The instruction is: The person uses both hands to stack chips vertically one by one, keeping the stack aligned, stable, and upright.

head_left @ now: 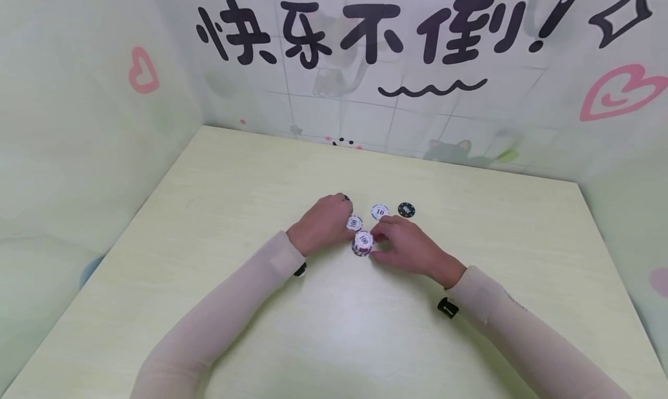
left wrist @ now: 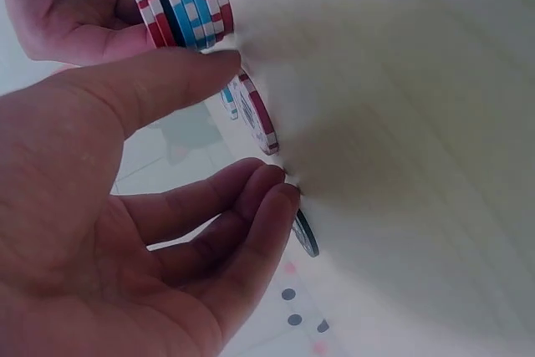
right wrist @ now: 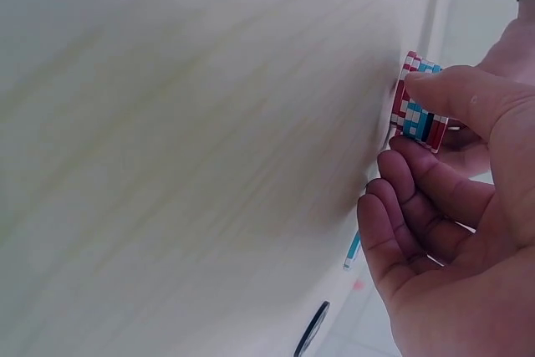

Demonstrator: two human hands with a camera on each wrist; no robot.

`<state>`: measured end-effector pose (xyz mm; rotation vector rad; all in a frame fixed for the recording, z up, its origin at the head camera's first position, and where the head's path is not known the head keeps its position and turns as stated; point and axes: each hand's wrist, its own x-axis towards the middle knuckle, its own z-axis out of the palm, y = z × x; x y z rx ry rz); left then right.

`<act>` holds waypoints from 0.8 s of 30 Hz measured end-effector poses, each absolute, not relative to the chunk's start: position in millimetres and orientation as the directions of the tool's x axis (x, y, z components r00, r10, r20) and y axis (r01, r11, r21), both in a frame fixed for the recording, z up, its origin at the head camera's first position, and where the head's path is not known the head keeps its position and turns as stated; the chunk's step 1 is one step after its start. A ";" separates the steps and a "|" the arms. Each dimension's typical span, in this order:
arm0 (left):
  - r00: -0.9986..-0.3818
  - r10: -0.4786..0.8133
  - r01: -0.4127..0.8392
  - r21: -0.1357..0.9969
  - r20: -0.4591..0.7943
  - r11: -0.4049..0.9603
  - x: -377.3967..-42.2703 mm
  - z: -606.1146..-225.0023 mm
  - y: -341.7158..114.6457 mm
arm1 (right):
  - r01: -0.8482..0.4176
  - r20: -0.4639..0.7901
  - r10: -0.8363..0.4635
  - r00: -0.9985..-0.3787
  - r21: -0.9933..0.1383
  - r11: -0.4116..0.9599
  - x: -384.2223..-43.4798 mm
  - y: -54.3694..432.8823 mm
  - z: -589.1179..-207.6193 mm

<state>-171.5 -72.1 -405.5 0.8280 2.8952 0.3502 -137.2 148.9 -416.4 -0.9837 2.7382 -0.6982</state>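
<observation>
A stack of poker chips (head_left: 362, 245), red, blue and black at the edges, stands mid-table with a 100 chip on top. My right hand (head_left: 404, 245) holds its right side between thumb and fingertips. Beside the stack, my left hand (head_left: 326, 220) curves its thumb and fingers around a red-edged 100 chip (left wrist: 257, 114) lying on the table. The left thumb is close to one edge and the fingertips to the opposite one; contact is unclear. A black chip (left wrist: 306, 235) lies just beyond the left fingertips, mostly hidden by that hand in the head view.
Behind the right hand lie a blue-edged 10 chip (head_left: 380, 211) and a black 100 chip (head_left: 406, 210). A printed cloth wall (head_left: 334, 86) encloses the pale table (head_left: 313, 341) at the back and sides. Small black fittings (head_left: 447, 307) sit under both wrists.
</observation>
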 end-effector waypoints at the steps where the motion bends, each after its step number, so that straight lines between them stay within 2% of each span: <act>1: -0.842 0.537 0.510 0.255 -0.045 0.822 -173.0 -405.3 -71.7 | -0.562 0.015 -0.632 -0.775 -0.474 0.678 -137.3 148.7 -416.4; 9: -0.834 0.546 0.507 0.276 -0.081 0.817 -179.0 -404.2 -71.4 | -0.564 0.012 -0.635 -0.773 -0.472 0.678 -138.8 149.4 -418.0; 17: -0.842 0.522 0.493 0.203 -0.133 0.846 -176.9 -401.3 -72.6 | -0.568 0.016 -0.636 -0.771 -0.468 0.677 -138.5 148.6 -418.1; 24: -0.835 0.538 0.518 0.168 -0.112 0.839 -175.9 -405.1 -76.9 | -0.577 0.030 -0.640 -0.768 -0.466 0.671 -138.6 148.9 -418.8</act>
